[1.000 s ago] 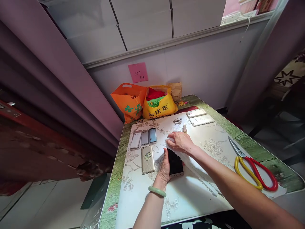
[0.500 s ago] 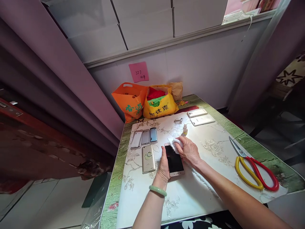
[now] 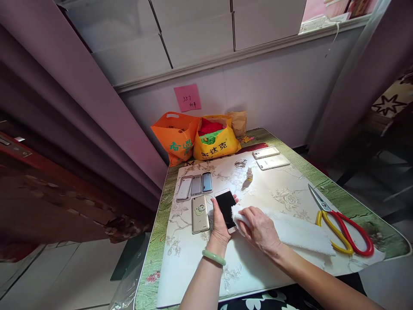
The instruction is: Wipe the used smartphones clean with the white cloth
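A smartphone (image 3: 226, 204) with a dark screen and pale frame lies in my left hand (image 3: 219, 221), the thumb along its left edge and fingertips showing past the right edge. My right hand (image 3: 258, 226) is closed on a white cloth (image 3: 290, 232), its bunched end against the lower right of the phone. The rest of the cloth trails right toward the scissors. Just left of my left hand rests a gold phone (image 3: 200, 214), back up, with a cartoon ring holder. Beyond my hands stands a small dropper bottle (image 3: 249, 174).
Several phones (image 3: 196, 185) lie at the left, and two more phones (image 3: 272, 162) at the back right. Large scissors (image 3: 343, 228) with red and yellow handles lie at the right. Glasses (image 3: 240, 163) sit near the yellow bag (image 3: 216, 148) and orange bag (image 3: 176, 137).
My right hand has moved from the phone's upper right down to its lower right. The cloth now stretches out to the right. The phone has shifted slightly left and up.
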`<action>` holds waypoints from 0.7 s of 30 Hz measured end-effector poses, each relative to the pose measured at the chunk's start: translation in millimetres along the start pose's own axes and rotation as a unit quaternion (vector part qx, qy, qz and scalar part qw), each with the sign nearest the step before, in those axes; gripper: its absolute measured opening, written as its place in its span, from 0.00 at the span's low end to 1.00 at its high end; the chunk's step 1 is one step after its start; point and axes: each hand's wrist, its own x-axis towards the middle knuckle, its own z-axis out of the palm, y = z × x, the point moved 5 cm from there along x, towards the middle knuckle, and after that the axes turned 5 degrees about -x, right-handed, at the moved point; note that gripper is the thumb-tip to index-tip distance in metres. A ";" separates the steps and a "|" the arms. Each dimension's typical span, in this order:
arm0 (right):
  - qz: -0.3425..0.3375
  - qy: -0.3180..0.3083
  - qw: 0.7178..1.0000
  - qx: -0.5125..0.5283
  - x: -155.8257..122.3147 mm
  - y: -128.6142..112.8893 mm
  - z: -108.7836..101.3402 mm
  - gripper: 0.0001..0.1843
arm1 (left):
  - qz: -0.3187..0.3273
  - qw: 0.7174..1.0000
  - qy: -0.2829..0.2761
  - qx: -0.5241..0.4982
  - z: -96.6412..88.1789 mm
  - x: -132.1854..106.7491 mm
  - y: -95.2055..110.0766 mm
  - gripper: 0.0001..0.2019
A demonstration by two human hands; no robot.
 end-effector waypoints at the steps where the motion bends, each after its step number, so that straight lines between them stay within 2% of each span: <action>1: -0.027 0.005 1.000 -0.002 -5.4 -4.1 -1.4 0.03 | 0.005 1.000 -0.004 -0.002 1.6 -0.5 1.2 0.39; 5: -0.155 0.006 0.988 0.023 -17.8 -27.8 -6.0 0.06 | 0.001 0.999 -0.007 -0.031 4.0 -2.8 2.3 0.34; 8: -0.182 0.009 0.982 0.054 -10.8 -37.8 -5.0 0.05 | -0.037 0.998 -0.023 -0.037 5.5 -4.7 -0.8 0.31; 12: -0.163 0.018 0.984 0.061 18.4 -35.8 5.9 0.05 | -0.077 0.996 -0.034 -0.041 2.5 -1.8 -3.5 0.26; 17: -0.092 0.028 0.995 0.032 61.3 -21.6 14.0 0.06 | -0.038 0.996 0.045 -0.059 -10.9 7.5 -1.2 0.17; 21: -0.015 0.027 1.000 -0.002 70.4 -7.0 11.0 0.08 | -0.062 0.996 0.001 -0.061 -4.4 6.9 -4.7 0.22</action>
